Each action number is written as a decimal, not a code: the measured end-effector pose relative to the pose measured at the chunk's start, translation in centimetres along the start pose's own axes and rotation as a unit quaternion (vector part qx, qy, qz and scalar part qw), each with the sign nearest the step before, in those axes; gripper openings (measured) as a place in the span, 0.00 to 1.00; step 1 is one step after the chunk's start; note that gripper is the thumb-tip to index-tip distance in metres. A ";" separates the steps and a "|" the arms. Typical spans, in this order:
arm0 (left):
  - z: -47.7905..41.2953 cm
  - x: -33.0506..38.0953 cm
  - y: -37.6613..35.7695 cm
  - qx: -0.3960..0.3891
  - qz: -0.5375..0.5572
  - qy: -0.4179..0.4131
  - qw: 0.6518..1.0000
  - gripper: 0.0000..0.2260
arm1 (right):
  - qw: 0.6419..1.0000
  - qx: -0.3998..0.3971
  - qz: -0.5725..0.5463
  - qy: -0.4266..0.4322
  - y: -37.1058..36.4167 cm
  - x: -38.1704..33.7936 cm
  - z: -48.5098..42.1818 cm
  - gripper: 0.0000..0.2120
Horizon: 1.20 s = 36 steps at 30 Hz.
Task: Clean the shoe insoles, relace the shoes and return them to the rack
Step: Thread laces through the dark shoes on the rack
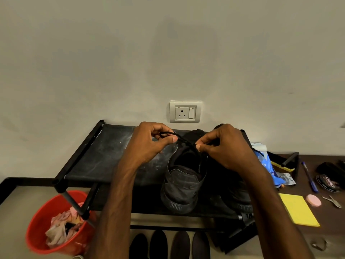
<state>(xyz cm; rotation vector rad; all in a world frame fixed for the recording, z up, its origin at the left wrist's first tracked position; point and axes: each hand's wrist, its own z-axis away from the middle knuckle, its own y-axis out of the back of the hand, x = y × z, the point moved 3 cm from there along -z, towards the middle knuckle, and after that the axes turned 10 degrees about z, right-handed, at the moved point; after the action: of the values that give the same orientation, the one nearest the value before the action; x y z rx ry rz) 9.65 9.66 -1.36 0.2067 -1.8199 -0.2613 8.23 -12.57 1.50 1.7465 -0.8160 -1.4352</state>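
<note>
- Tying looks to be the step in hand: a black lace [179, 137] is held taut above the shoe [182, 186], so that it can be drawn tight.
- The shoe is stood on the top shelf of the rack [84, 156], its heel towards the person, which keeps it steady.
- The left hand [151, 142], left of the shoe, is curled, its grip pinching a loop of lace.
- The right hand [225, 148], right of the shoe, pinches the lace between thumb and forefinger.
- Four insoles [169, 243] are laid below the shoe.

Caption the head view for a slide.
Left hand and right hand pinch a black lace over a black Puma shoe on the shoe rack; four insoles lie below.
</note>
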 end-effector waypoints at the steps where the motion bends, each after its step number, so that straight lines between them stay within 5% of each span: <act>1: 0.0 -0.1 0.1 0.005 -0.008 -0.003 1.000 0.06 | 1.000 -0.001 -0.001 0.001 0.0 0.0 0.0 0.02; 5: 0.1 0.1 0.7 -0.030 -0.019 0.011 0.999 0.07 | 0.999 -0.030 -0.007 0.012 0.3 0.1 0.2 0.04; 9: 0.2 0.6 1.3 -0.074 -0.064 0.029 0.995 0.29 | 0.996 -0.065 -0.052 0.012 0.8 -0.1 0.7 0.15; 12: 0.4 1.6 1.0 -0.092 -0.107 -0.006 0.990 0.42 | 0.997 -0.071 -0.028 0.013 0.6 -0.4 0.8 0.10; 20: -0.1 1.4 -3.1 -0.206 -0.053 -0.053 0.976 0.14 | 0.998 -0.047 -0.045 0.010 1.0 0.3 0.8 0.06; 36: -0.1 0.8 -1.0 -0.079 0.031 -0.042 0.996 0.09 | 0.999 0.002 -0.041 -0.017 0.7 0.5 0.4 0.06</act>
<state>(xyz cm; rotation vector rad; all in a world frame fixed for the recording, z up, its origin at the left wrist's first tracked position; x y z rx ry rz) 9.55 8.45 -0.86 0.0279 -1.8747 -0.3723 7.89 -13.42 1.75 1.7817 -0.7736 -1.5217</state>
